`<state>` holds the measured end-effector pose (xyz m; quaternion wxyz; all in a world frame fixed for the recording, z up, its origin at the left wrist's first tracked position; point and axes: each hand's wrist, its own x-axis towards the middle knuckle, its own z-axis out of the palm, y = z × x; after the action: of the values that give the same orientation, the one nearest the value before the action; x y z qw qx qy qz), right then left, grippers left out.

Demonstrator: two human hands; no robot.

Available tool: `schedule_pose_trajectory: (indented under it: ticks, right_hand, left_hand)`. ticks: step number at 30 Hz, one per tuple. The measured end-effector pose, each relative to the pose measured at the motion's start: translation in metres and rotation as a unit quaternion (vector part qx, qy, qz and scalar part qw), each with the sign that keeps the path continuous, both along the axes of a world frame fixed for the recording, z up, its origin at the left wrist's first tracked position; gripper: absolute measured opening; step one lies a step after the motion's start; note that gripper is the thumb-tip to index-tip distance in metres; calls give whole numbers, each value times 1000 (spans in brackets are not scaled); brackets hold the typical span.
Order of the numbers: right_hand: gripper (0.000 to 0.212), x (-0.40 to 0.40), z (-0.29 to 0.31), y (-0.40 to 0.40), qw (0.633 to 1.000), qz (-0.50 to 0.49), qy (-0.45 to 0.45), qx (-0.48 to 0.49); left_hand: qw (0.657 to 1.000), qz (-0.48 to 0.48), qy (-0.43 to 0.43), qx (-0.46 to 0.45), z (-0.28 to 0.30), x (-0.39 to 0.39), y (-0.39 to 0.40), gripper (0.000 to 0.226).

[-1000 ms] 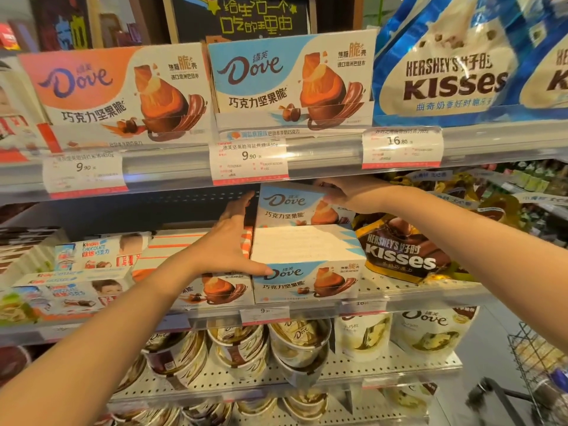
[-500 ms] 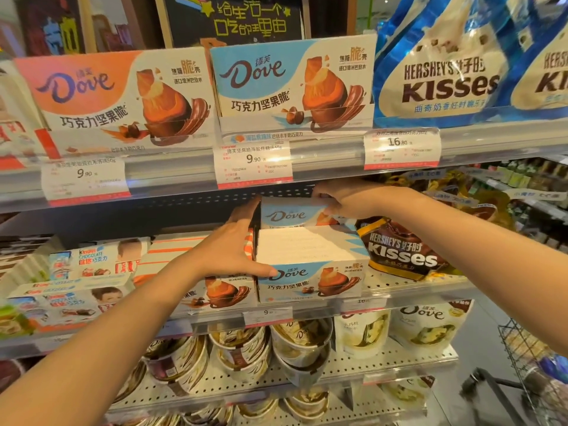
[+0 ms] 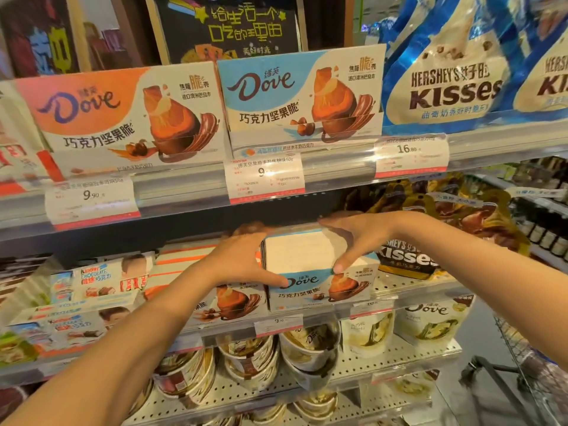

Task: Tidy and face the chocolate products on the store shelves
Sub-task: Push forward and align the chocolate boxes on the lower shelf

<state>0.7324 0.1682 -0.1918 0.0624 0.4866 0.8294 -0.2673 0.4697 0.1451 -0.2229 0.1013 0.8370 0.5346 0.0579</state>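
A light-blue Dove chocolate box lies flat at the front of the middle shelf, face forward. My left hand grips its left side, thumb stretched across the front by the logo. My right hand reaches over its top right, fingers at the rear edge and thumb down at the front top edge. An orange Dove box sits directly to the left, partly hidden by my left wrist. What lies behind the blue box is hidden.
A brown Hershey's Kisses bag lies right of the blue box. Kinder chocolate boxes fill the left. Large Dove display boxes and blue Kisses bags stand on the shelf above. Dove tubs sit below. A wire cart stands lower right.
The tilted rear Dove box that my right hand held is no longer visible. My right hand came forward and down onto the blue box's top; my left hand stayed on its left side.
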Motion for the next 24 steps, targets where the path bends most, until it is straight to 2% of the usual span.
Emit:
schedule_pose_trajectory:
  ticks: [2, 4, 7, 9, 11, 13, 16, 17, 20, 22, 24]
  right_hand:
    - [118, 2, -8, 4, 1000, -2, 22, -2]
    - [111, 2, -15, 5, 999, -13, 32, 15]
    - [110, -1, -24, 1, 998, -18, -1, 67]
    - [101, -1, -25, -5, 994, -17, -24, 101]
    - [93, 2, -23, -15, 985, -7, -39, 168]
    - [90, 8, -23, -29, 966, 5, -5, 257]
    - [63, 29, -21, -47, 928, 14, 135, 346]
    - [49, 39, -19, -53, 913, 16, 166, 373]
    - [24, 77, -17, -67, 879, 5, 196, 434]
    - [27, 107, -18, -77, 867, -23, 178, 465]
    - [35, 142, -20, -84, 848, -76, 155, 501]
  left_hand:
    - [1000, 1, 31, 4, -1, 2, 2, 92]
    - [998, 1, 68, 9, -2, 4, 4, 97]
    - [996, -3, 94, 4, -3, 4, 3, 100]
    - [996, -6, 89, -4, -1, 4, 2, 97]
    - [995, -9, 102, -2, 3, 6, -1, 96]
    - [994, -24, 108, 5, 9, 12, -4, 100]
    - [999, -48, 17, 0, 25, 35, -14, 118]
    - [998, -55, -31, 8, 28, 47, -17, 115]
    - [985, -60, -159, 38, 31, 91, -19, 74]
    - [971, -45, -231, 48, 29, 124, -15, 44]
    - [959, -24, -281, 36, 27, 153, -9, 34]
